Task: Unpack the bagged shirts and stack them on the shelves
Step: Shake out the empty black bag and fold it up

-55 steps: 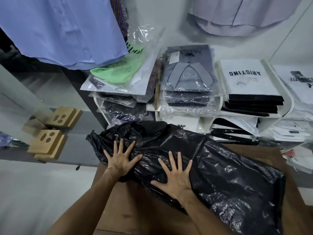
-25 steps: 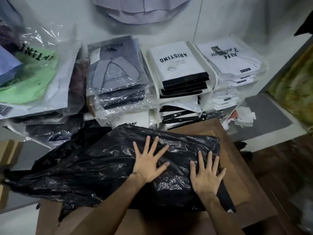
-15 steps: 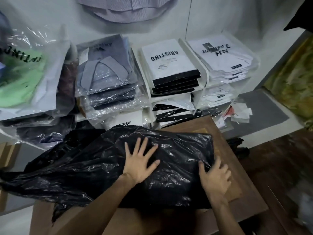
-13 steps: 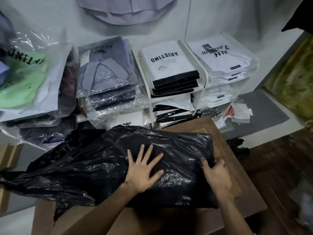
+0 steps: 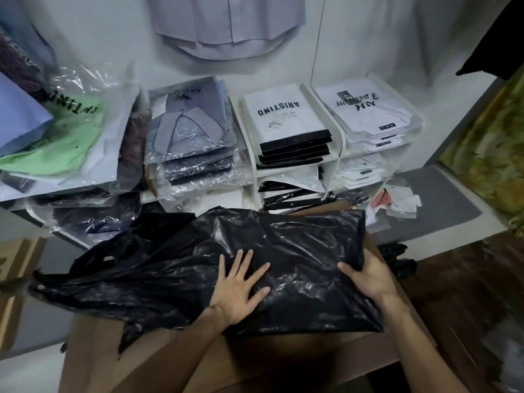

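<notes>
The bag (image 5: 198, 268) under the hands is glossy black with pale glints on its creases, and it lies on a brown wooden table (image 5: 283, 361). On the white shelves (image 5: 338, 137) sit a grey shirt in clear film (image 5: 187, 129), a white pack with black lettering (image 5: 283, 114) over black edges, and a light green shirt (image 5: 65, 143). A pale lilac shirt (image 5: 229, 24) hangs on the white wall.

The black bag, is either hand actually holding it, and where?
The right hand grips the black bag at its right edge; the left hand only presses flat on top.
</notes>
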{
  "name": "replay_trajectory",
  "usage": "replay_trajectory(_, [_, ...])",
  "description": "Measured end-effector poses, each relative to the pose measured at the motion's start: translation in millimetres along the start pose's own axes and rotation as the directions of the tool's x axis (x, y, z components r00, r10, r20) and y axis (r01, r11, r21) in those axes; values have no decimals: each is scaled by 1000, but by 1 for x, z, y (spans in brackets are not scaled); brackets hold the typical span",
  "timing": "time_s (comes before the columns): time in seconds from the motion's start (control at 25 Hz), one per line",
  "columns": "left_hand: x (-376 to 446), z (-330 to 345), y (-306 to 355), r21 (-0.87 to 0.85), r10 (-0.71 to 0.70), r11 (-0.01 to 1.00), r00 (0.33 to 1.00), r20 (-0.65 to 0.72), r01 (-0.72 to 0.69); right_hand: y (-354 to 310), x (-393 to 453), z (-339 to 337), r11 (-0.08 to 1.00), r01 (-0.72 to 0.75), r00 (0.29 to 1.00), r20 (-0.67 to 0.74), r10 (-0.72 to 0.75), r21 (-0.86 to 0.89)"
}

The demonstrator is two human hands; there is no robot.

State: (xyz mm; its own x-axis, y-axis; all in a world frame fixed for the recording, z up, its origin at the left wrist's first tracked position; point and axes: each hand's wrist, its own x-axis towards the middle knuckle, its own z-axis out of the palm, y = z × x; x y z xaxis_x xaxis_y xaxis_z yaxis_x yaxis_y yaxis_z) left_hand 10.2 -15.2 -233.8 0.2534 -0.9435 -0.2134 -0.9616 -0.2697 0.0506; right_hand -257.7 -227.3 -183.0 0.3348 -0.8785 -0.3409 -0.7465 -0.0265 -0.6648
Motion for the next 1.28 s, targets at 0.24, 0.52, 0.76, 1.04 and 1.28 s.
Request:
replay_trajectory(0.24, [-30, 9, -30, 86, -169, 982, 985, 33, 166, -49, 0, -73, 999, -17, 996, -83, 15, -28])
replay_trajectory(0.52, [-23, 1, -2, 81, -253, 967, 952, 171, 243, -168, -41, -46, 922, 122, 939, 258, -227, 368])
replay_trajectory(0.76, [-37, -30, -4, -145, -132, 976, 971, 199, 162, -241, -59, -10, 929, 356, 892, 260, -369, 98])
replay_trajectory(1.04, [-99, -60, -121, 47, -404, 900, 871, -280, 432, -281, -72, 26, 900, 435, 861, 278, -426, 29])
replay_trajectory(1.28, [-148, -47, -200, -202, -709, 690, 705, 4, 695, -315, -89, 63, 869, 491, 816, 381, -435, -57])
